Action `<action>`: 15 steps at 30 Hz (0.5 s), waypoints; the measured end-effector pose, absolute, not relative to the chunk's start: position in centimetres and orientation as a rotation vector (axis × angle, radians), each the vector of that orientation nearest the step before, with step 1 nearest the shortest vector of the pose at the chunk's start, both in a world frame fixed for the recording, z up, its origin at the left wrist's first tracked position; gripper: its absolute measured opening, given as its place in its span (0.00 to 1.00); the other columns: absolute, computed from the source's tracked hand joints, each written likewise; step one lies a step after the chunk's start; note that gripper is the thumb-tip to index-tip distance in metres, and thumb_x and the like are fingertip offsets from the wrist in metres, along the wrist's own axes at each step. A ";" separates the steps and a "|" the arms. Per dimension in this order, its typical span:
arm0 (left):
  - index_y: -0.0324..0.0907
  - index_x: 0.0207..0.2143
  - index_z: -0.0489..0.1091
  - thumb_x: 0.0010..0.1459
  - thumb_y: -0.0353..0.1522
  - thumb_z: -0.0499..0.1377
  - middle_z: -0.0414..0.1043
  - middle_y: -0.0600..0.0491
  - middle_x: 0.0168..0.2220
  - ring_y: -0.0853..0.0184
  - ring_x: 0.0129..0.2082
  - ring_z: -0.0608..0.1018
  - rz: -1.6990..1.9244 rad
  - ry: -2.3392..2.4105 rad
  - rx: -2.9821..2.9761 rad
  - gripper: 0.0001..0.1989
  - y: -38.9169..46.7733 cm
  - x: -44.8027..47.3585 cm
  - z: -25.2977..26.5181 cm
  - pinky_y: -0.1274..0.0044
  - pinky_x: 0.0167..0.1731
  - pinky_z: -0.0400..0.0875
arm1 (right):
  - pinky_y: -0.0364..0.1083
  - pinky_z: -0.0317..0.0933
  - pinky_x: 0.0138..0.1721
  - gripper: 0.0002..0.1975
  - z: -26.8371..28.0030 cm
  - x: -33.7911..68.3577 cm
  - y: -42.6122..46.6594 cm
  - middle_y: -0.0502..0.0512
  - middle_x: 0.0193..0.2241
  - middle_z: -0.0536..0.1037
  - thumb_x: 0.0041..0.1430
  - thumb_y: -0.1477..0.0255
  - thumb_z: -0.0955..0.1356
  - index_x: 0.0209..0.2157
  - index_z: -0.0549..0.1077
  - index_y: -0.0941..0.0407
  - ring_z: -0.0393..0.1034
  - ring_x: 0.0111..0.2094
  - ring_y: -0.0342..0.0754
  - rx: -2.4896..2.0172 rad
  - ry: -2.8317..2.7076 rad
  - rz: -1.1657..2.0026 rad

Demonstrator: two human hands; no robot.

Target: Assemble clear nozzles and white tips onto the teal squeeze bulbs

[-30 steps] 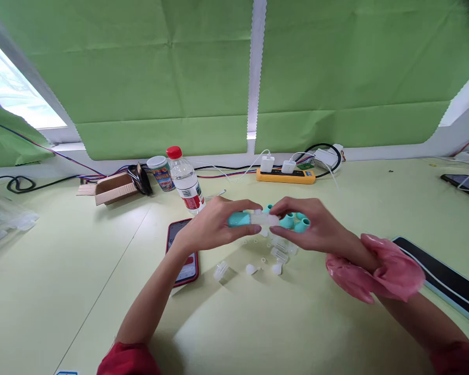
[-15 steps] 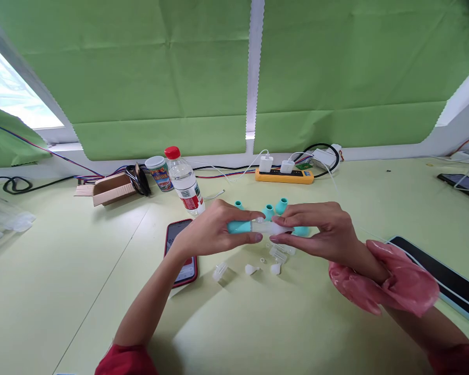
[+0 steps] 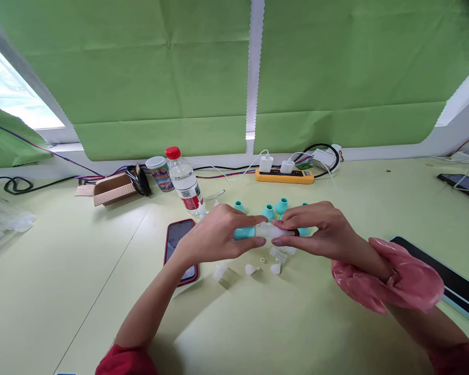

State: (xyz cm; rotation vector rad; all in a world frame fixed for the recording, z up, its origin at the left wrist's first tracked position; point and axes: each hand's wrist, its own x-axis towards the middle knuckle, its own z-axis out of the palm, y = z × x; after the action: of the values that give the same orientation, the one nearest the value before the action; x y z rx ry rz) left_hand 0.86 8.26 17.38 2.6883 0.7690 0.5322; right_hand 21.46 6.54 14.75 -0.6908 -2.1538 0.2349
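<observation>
Between my two hands a short tube (image 3: 261, 230) lies level above the table, teal at its left end and clear to whitish further right. A dark red edge shows at its right end, partly behind my fingers. My left hand (image 3: 219, 237) is closed around the teal end, thumb below and fingers above. The right hand (image 3: 322, 229) pinches the whitish end. Behind them stand several teal bulb-like cones with open tops, such as this teal cone (image 3: 283, 204). On the near side lie clear plastic pieces (image 3: 278, 254), a small ring (image 3: 263, 260) and a white round-headed piece (image 3: 250, 269).
A phone (image 3: 180, 229) lies beside my left wrist, with a red-capped bottle (image 3: 185, 182) and paper cup (image 3: 160, 174) behind it. An orange power strip (image 3: 284, 176) sits by the wall. Pink plastic (image 3: 391, 276) hangs around my right wrist. A cardboard box (image 3: 115, 190) stands left.
Both hands and the tube have shifted slightly right and a little nearer me. My grip on the tube looks much the same.
</observation>
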 end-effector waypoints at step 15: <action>0.36 0.42 0.70 0.54 0.35 0.54 0.72 0.51 0.21 0.73 0.19 0.69 0.630 0.714 2.658 0.15 8.3 1.2 17.1 0.82 0.21 0.60 | 0.42 0.63 0.24 0.05 14.8 21.4 7.1 0.51 0.19 0.74 0.42 0.71 0.71 0.19 0.73 0.58 0.67 0.23 0.43 -0.853 -2.012 0.728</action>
State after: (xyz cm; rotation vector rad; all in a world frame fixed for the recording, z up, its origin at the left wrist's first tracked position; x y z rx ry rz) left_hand 1.18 8.31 17.06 2.6581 0.7140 0.6303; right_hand 21.43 7.09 14.81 -0.8526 -2.0119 0.7284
